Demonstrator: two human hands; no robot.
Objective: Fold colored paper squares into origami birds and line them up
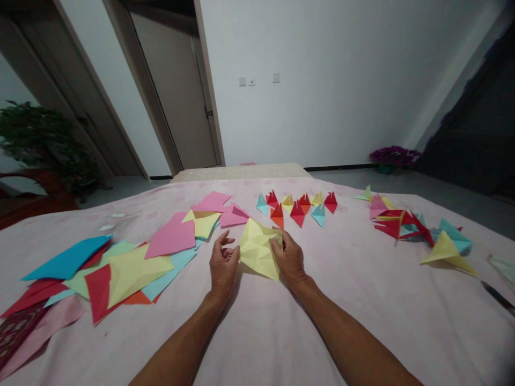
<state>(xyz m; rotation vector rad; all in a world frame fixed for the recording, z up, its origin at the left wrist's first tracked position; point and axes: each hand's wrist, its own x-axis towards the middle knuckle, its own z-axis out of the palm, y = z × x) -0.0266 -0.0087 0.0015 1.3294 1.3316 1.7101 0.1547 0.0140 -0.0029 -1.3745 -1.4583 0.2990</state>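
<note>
A creased sheet of yellow origami paper (259, 248) is held up over the table between my two hands. My right hand (290, 258) pinches its right edge, thumb in front and fingers behind. At the left edge, my left hand (224, 266) has its thumb and lower fingers closed on the paper, while the upper fingers stand off it. Fold lines cross the sheet and its corners bend. Just beyond are two rows of small folded paper cranes, including a red crane (297, 213) and a light blue crane (318, 215).
Loose coloured sheets spread over the left, with a blue sheet (70, 258) and a pink sheet (172, 236) among them. At right lie more folded pieces, including a yellow one (447, 253), and a dark pen-like object (499, 297). A pale pink cloth (354, 305) covers the table.
</note>
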